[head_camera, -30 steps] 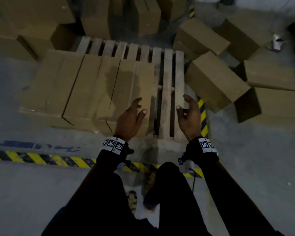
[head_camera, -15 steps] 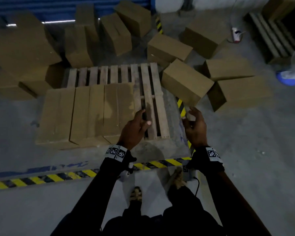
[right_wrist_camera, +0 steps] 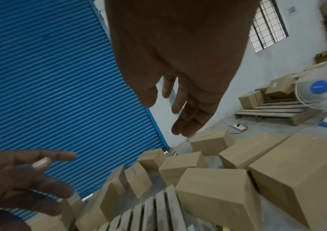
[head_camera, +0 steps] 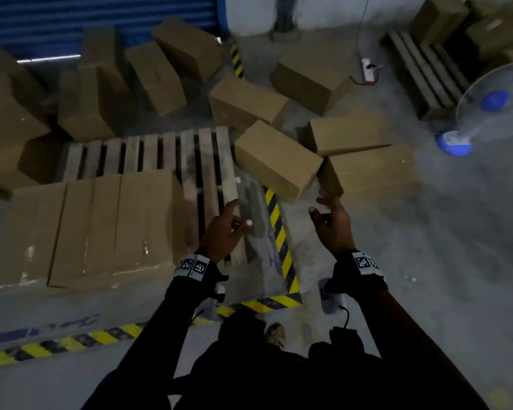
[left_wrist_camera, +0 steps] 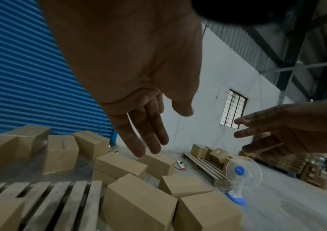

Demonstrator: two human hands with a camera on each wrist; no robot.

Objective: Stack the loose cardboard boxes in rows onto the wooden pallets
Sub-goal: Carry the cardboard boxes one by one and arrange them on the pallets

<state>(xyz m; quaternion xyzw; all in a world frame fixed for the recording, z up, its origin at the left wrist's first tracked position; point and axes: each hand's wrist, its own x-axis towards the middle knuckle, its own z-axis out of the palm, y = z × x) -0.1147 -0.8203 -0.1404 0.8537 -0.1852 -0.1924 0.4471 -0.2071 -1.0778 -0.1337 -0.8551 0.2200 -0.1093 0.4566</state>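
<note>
tilted box [head_camera: 276, 159] | just beyond empty hands | left hand [head_camera: 224, 232] | right hand [head_camera: 332, 223]

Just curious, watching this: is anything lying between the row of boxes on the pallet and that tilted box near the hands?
In the head view, only bare pallet slats and a yellow-black floor stripe lie between the row of boxes and the tilted box.

Right hand [right_wrist_camera: 178, 65] hangs with fingers [right_wrist_camera: 190, 115] extended above loose cardboard boxes [right_wrist_camera: 214, 190] beside the wooden pallet [right_wrist_camera: 158, 212].
</note>
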